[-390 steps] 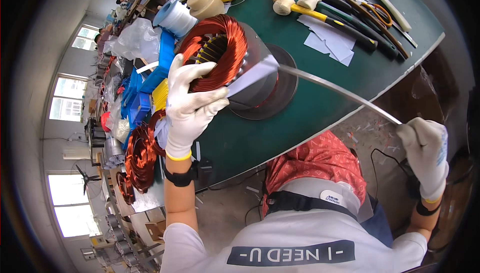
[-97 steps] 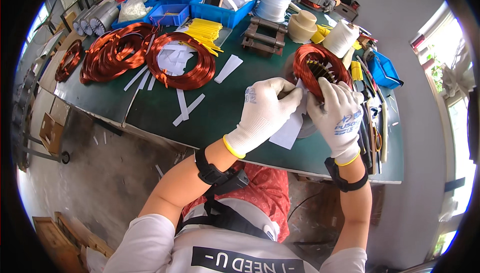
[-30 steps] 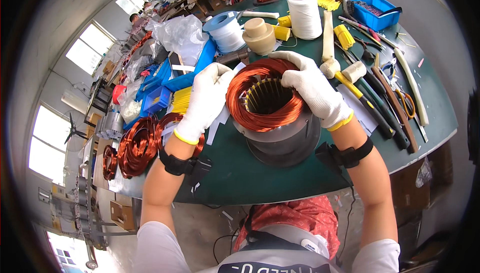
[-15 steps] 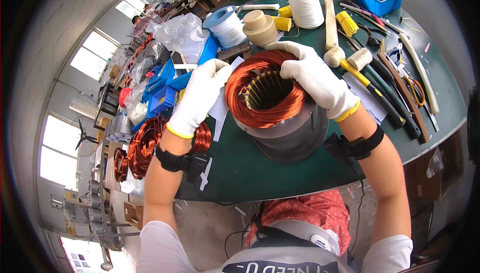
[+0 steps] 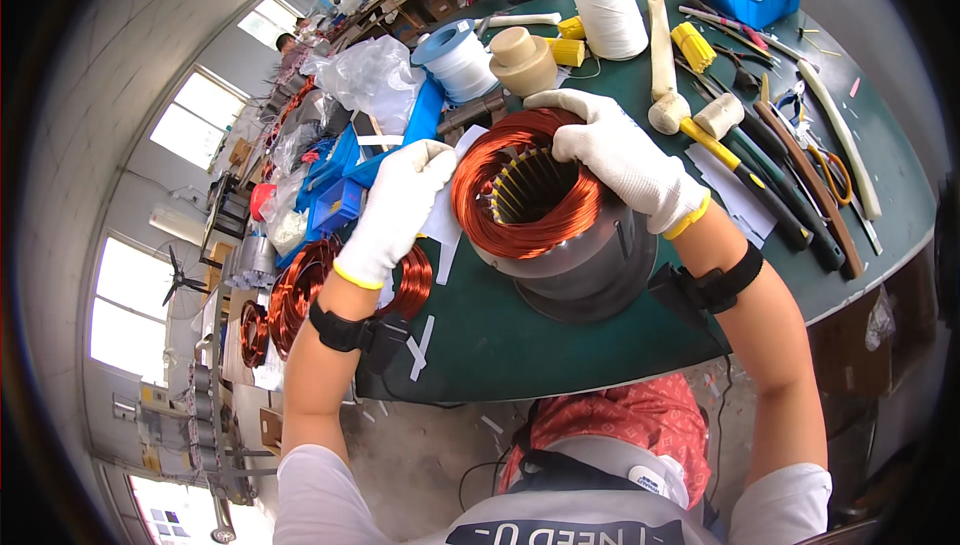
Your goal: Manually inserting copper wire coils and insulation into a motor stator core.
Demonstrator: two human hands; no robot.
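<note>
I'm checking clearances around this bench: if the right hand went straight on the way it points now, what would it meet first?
Most likely the copper winding: the right hand curls over its rim and seems to touch it. This single view leaves the depth unclear.

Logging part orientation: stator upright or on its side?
Stator stands upright: copper winding on top, bore opening facing up, gray housing beneath.
</note>
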